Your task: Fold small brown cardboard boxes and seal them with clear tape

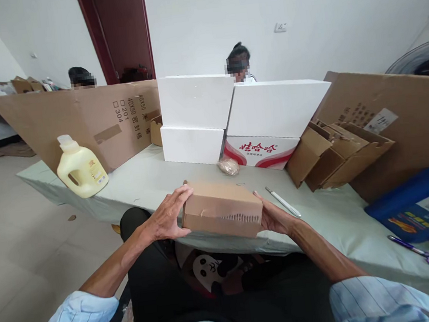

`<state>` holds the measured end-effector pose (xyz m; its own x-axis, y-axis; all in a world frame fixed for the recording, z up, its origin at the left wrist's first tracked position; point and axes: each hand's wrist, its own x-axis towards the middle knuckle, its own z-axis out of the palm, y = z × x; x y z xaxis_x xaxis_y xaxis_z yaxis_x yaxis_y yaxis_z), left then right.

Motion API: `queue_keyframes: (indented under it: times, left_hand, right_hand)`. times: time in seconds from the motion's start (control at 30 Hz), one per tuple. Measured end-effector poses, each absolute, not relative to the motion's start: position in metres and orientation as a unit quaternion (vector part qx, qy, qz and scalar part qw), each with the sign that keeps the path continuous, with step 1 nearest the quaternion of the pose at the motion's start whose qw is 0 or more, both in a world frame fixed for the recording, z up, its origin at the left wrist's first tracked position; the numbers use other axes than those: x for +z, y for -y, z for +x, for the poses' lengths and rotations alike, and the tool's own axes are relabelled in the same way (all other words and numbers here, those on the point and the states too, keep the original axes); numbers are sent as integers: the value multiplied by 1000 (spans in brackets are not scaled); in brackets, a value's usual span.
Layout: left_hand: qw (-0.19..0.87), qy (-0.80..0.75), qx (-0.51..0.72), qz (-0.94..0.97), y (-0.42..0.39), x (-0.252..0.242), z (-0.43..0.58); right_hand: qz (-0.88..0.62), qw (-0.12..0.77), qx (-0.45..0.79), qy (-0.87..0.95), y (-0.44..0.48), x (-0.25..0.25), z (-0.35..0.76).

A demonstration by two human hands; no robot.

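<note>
Between my two hands is a small brown cardboard box (222, 209), held at the table's front edge above my lap. My left hand (170, 215) grips its left end, thumb low and fingers over the top edge. At the opposite end my right hand (277, 215) presses against the side, with most of its fingers hidden behind the box. A dark row of marks runs along the face toward me. Just beyond my right hand lies a slim white-handled knife or pen-like tool (283, 201). A crumpled clear plastic bundle or tape roll (228, 166) sits behind the box.
White boxes (196, 101) stand stacked at the back, one printed in red. A pale yellow jug (81, 168) is at left; an opened carton (337, 149), a blue jug (421, 204) and a purple-handled tool (414, 250) are at right. Cardboard panels (86, 124) flank the table. Two people sit behind.
</note>
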<state>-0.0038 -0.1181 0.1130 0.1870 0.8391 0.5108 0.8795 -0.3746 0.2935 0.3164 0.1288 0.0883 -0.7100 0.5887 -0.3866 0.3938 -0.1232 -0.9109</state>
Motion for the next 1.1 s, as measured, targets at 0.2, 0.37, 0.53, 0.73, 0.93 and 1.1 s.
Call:
queue_keyframes:
  times: [0.2, 0.37, 0.53, 0.73, 0.93, 1.1]
  left_hand:
    - [-48, 571, -405, -713, 119, 121, -9]
    - [-56, 570, -443, -690, 115, 116, -7]
    - [-59, 573, -445, -686, 112, 107, -4]
    - [-58, 572, -442, -689, 112, 106, -4]
    - [-50, 571, -442, -690, 114, 107, -3]
    - [-40, 563, -447, -694, 117, 107, -1]
  right_hand:
    - [-524, 202, 137, 816, -177, 73, 352]
    - [-593, 160, 60, 787, -199, 57, 373]
    - [-602, 164, 55, 779, -200, 50, 374]
    - [-582, 247, 64, 772, -189, 74, 370]
    - [-291, 299, 129, 900, -123, 148, 341]
    - [-164, 232, 69, 956, -78, 191, 313]
